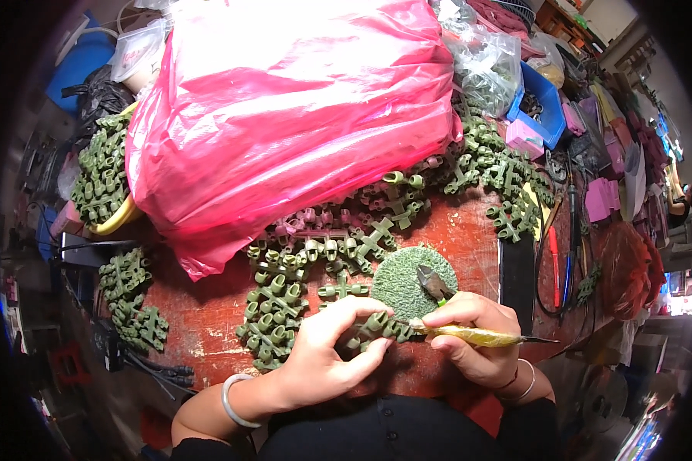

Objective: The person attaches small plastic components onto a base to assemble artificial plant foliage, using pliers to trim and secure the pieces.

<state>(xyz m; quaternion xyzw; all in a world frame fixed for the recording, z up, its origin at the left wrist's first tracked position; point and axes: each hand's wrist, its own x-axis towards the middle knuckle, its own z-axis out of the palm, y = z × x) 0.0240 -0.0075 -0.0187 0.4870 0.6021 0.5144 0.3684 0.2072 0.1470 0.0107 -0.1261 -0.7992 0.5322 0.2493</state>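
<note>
My left hand (319,357) is closed on a small green part (378,329) with a row of hollow, cup-like ends, pinched between thumb and fingers. My right hand (477,338) grips a slim hand tool with a yellow, wrapped-looking handle (480,336). One thin dark end of it points right, past my fingers; the other end meets the green part. Just beyond my hands lies a round green textured pad (400,280), with a pair of cutting pliers (432,283) resting on it. More green parts (273,319) lie heaped beside my left hand.
A large pink plastic sheet (300,146) covers a bulky heap across the back. Further green parts (131,300) sit at far left. On the right are a blue bin (542,104), a red pen-like tool (553,265) and cords. The worn red tabletop (196,319) runs underneath.
</note>
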